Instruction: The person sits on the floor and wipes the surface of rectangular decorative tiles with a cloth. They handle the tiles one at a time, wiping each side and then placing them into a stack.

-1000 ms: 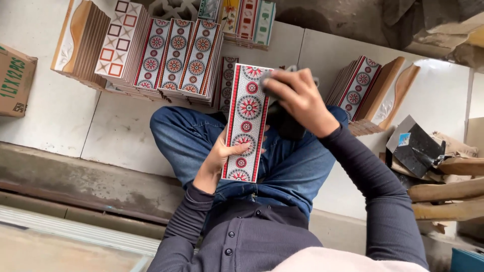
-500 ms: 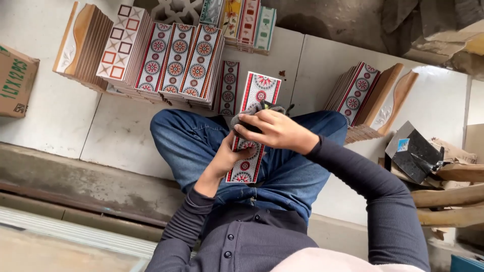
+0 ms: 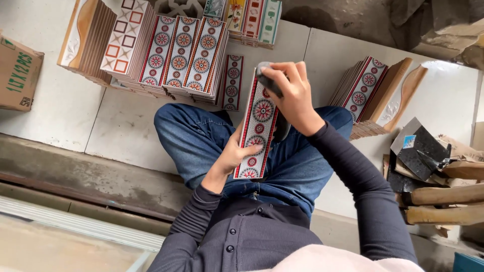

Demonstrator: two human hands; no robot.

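The long patterned tile (image 3: 257, 128) sits at centre frame, above the seated person's lap, standing on its long edge and tilted slightly. The left hand (image 3: 233, 153) supports it from the lower left, fingers closed around its edge. The right hand (image 3: 291, 95) is folded tight over a small dark grey block (image 3: 267, 80), pressed against the tile's upper end.

Surroundings: a row of matching red-and-white patterned tiles (image 3: 184, 53) stands on the pale floor (image 3: 50, 108) at upper centre-left, with a stack of square-patterned tiles (image 3: 121, 43) and tan-edged tiles (image 3: 83, 38) to its left. One narrow tile (image 3: 232, 83) stands just behind the held one. A second stack of tiles (image 3: 370, 93) leans at upper right, near the right forearm. A cardboard box (image 3: 17, 75) stands at the left edge; its contents cannot be seen. Wooden handles (image 3: 443, 204) and dark scrap pieces (image 3: 421, 151) lie at the right edge.
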